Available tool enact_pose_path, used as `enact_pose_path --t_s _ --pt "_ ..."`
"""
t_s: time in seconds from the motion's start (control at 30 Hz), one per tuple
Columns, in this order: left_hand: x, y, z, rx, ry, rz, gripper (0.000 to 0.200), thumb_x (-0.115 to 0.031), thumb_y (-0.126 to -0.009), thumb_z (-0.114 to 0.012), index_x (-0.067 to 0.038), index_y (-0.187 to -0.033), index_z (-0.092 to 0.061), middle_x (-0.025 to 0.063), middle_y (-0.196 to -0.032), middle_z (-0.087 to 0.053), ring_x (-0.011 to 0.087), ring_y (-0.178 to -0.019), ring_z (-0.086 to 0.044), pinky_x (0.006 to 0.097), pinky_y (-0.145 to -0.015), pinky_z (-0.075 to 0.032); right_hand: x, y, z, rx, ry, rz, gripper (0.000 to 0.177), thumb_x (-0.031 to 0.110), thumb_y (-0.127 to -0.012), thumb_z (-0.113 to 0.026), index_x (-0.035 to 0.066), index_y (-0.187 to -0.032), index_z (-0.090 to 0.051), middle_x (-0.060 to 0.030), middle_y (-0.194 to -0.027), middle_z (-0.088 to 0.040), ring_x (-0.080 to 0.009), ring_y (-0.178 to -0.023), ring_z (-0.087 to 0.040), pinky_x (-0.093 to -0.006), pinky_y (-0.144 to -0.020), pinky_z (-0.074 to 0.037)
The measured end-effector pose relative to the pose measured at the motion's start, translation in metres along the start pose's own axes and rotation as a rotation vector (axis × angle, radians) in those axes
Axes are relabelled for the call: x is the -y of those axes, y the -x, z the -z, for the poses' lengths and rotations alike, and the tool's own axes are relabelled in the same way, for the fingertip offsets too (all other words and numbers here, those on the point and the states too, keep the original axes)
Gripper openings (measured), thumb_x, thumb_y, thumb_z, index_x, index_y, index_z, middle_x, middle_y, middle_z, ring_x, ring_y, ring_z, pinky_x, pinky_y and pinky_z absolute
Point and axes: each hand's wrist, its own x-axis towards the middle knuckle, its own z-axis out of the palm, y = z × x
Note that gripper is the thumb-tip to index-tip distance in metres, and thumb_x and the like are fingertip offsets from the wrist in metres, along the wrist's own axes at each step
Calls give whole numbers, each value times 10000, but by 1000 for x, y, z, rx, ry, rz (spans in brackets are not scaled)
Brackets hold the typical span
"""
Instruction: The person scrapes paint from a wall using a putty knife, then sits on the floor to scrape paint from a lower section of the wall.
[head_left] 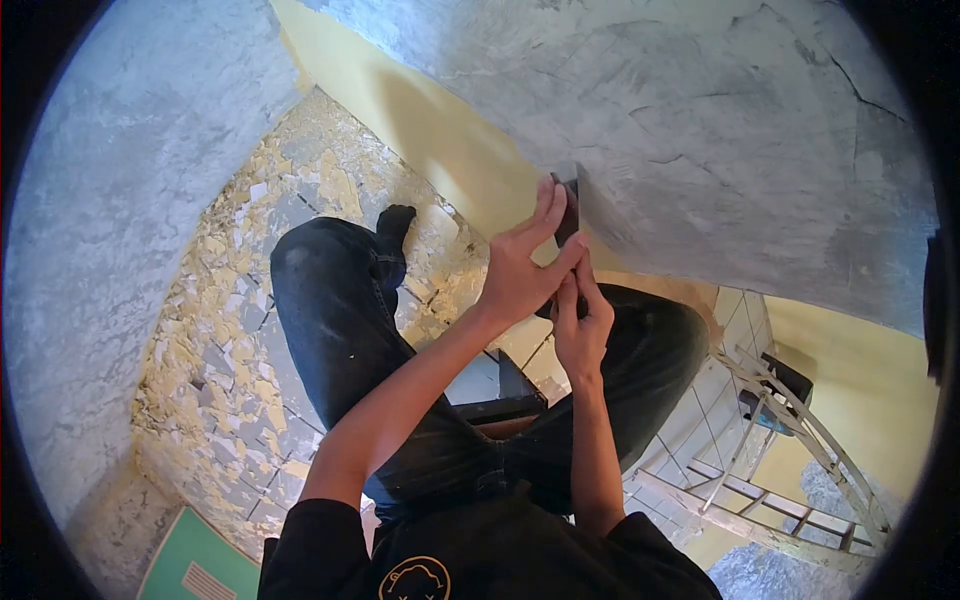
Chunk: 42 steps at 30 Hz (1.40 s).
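Note:
A flat, dark-bladed scraper (571, 212) is pressed to the wall where bare grey plaster (720, 150) meets yellow paint (460, 150). My left hand (522, 262) holds its blade, fingers along one side and the thumb near the lower end. Just below, my right hand (584, 325) is closed around the handle, most of which the fingers hide. Both hands nearly touch, in front of my bent knees.
Paint flakes (225, 350) cover the tiled floor on the left, beside another grey wall (120, 220). A worn ladder (760, 500) lies at the lower right near a dark object (785, 385). A green board (195, 565) is at the lower left.

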Motion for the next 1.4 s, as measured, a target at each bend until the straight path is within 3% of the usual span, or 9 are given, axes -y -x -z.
enact_pose_path --t_s 0.47,0.63,0.77,0.93,1.2,1.27,1.3,1.37,1.4 --pt "-6 7 2 68 3 -40 542 -138 -846 -757 27 -1328 -575 253 -1408 -508 299 -1271 -543 363 -1026 -471 3 22 9 -47 -12 -35 449 137 -1039 -506 -7 -1459 -443 45 -702 -503 -19 -579 -406 -187 -497 -330" --pt "-3 2 1 51 -69 -104 548 -148 -855 -746 29 -1340 -561 276 -1401 -503 338 -1230 -571 363 -973 -505 14 14 13 -23 -64 -163 411 49 -997 -534 -21 -1401 -510 -82 -959 -688 -93 -801 -573 -245 -710 -482" --pt "1 -19 10 -53 -165 -61 542 -169 -870 -734 37 -1338 -554 304 -1384 -501 363 -1225 -569 370 -958 -510 8 -25 -11 -9 -24 1 366 32 -970 -568 -39 -1329 -565 -227 -1239 -657 -175 -1068 -651 -301 -894 -495" --pt "10 -22 29 29 -106 -91 569 -200 -896 -696 101 -1337 -499 359 -1393 -450 431 -1275 -492 403 -987 -496 19 -17 -20 -35 56 66 377 36 -975 -561 -28 -1346 -559 -217 -1218 -671 -181 -1070 -655 -302 -898 -494" --pt "15 -27 27 -28 -123 -147 561 -187 -880 -727 52 -1351 -537 309 -1383 -503 367 -1239 -560 365 -976 -496 8 -17 -31 -78 22 -14 404 53 -991 -544 -28 -1385 -520 -213 -1192 -684 -157 -1031 -648 -295 -866 -502" --pt "15 -25 26 -48 -115 -165 564 -191 -877 -730 48 -1350 -539 306 -1383 -504 365 -1237 -561 363 -975 -497 11 -16 -28 -34 49 39 443 73 -1030 -500 24 -1467 -446 31 -823 -555 -32 -666 -426 -186 -555 -351" --pt "15 -22 25 -31 -108 -207 562 -187 -873 -732 45 -1349 -541 303 -1380 -508 366 -1237 -561 364 -971 -500 9 -13 -25 -35 49 44 443 73 -1030 -500 24 -1467 -446 31 -823 -555 -32 -666 -426 -186 -555 -351" --pt "16 -28 25 -25 -104 -258 561 -183 -869 -733 41 -1348 -543 301 -1377 -511 368 -1237 -560 366 -968 -503 9 -10 -24 -99 67 37 399 69 -1004 -530 -27 -1392 -513 -154 -1081 -715 -91 -840 -601 -250 -750 -494" --pt "17 -33 26 -42 -106 -212 563 -174 -863 -738 38 -1347 -545 300 -1372 -517 371 -1241 -556 369 -974 -500 12 -19 -27 -90 67 44 399 69 -1004 -530 -27 -1392 -513 -154 -1081 -715 -91 -840 -601 -250 -750 -494"
